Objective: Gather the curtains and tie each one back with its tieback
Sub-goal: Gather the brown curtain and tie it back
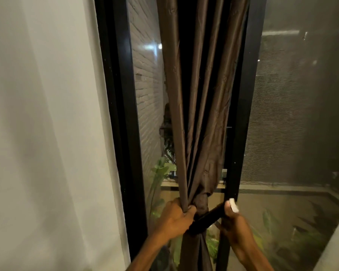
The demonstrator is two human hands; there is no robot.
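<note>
Brown curtain (pixel 196 106) is already bunched into a narrow column in front of the black window frame (pixel 125 118), so this looks like the tying step. Left hand (pixel 175 220) is fisted round the gathered folds at waist of bunch, forearm coming up from below. Right hand (pixel 233 218) pinches the dark tieback (pixel 207 219), w/ a small white piece at its end by the fingertips, strap pulled taut diagonally across the fabric. Next prob: wrap strap round & fasten, keeping folds squeezed so they don't spill
</note>
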